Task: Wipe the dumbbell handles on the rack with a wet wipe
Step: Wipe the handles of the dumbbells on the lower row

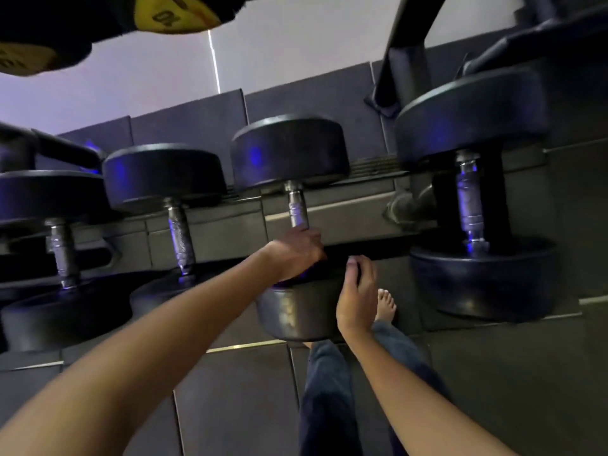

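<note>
Overhead, yellow labels (177,14), digits blurred, one ending in 0. On rack (329,212), middle dumbbell (289,153): left hand (296,251) curled round handle (297,209), low end; right hand (357,294) against near head (296,311), thumb on top, fingers hidden.

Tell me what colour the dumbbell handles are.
Silver knurled metal; the handles show best in head view.

dumbbells (289,153) abreast — seemingly on rack (345,213)
</note>
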The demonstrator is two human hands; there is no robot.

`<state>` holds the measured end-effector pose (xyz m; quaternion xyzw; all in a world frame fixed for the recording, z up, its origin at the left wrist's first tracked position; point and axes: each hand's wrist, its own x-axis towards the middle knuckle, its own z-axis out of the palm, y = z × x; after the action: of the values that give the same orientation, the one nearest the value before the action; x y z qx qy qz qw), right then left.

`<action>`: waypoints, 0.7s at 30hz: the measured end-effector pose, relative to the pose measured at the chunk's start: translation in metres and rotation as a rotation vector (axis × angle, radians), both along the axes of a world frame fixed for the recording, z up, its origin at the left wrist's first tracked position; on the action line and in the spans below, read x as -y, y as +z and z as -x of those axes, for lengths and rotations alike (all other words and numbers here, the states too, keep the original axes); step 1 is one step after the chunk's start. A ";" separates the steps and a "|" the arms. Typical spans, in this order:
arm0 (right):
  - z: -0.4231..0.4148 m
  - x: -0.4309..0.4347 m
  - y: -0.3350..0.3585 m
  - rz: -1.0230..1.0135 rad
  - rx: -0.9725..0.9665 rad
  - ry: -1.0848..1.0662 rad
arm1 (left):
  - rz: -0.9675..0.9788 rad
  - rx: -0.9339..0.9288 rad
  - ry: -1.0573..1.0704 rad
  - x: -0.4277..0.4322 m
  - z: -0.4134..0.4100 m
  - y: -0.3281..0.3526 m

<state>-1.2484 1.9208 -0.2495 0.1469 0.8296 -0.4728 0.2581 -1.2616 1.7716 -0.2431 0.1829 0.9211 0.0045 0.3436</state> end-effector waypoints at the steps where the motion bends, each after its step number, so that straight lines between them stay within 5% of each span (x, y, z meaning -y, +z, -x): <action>1: 0.000 0.000 -0.001 0.001 -0.010 -0.007 | 0.059 0.049 -0.018 -0.004 0.008 -0.002; 5: -0.001 0.000 -0.004 -0.011 -0.020 -0.004 | 0.060 0.076 0.054 -0.009 0.009 -0.006; 9: -0.001 -0.001 -0.002 -0.031 -0.003 0.002 | -0.309 0.041 0.632 -0.001 -0.024 0.009; 14: -0.004 -0.001 0.000 -0.053 -0.018 0.016 | -0.498 0.069 1.273 0.001 -0.047 0.016; 21: -0.003 -0.001 0.001 -0.018 0.017 -0.010 | -0.570 0.184 1.623 0.007 -0.039 0.007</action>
<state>-1.2451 1.9221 -0.2482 0.1575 0.8307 -0.4655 0.2616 -1.2229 1.7649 -0.2361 -0.4532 0.6990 0.4942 0.2483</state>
